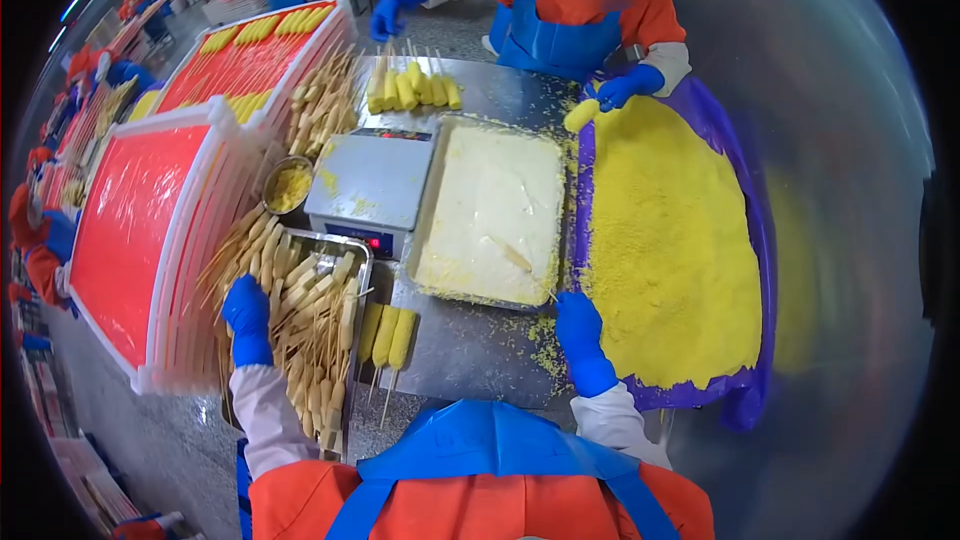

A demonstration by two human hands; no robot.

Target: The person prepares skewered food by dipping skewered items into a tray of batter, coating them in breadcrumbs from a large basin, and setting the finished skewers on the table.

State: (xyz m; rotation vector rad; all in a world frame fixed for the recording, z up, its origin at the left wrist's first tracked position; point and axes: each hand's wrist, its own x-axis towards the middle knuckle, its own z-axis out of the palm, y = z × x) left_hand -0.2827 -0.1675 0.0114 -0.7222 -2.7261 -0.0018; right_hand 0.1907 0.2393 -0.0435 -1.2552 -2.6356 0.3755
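Observation:
My left hand [247,308], in a blue glove, is over the metal tray [366,265] heaped with pale sticked pieces [315,325]; what its fingers hold is hidden. My right hand [579,325], also gloved, is closed on a thin stick at the lower right corner of the batter tray [490,205]. A pale piece [510,254] lies in the white batter near that corner, apparently on this stick. Yellow crumbs [670,240] fill a purple-lined container to the right. Three crumb-coated sticks [388,336] lie between the metal tray and my right hand.
A co-worker across the table holds a yellow piece [581,115] over the crumbs. Several coated sticks [415,88] lie at the far side. A scale [370,180] and a bowl of yellow bits [289,187] stand left of the batter. Stacked red-lined trays [130,230] rise at far left.

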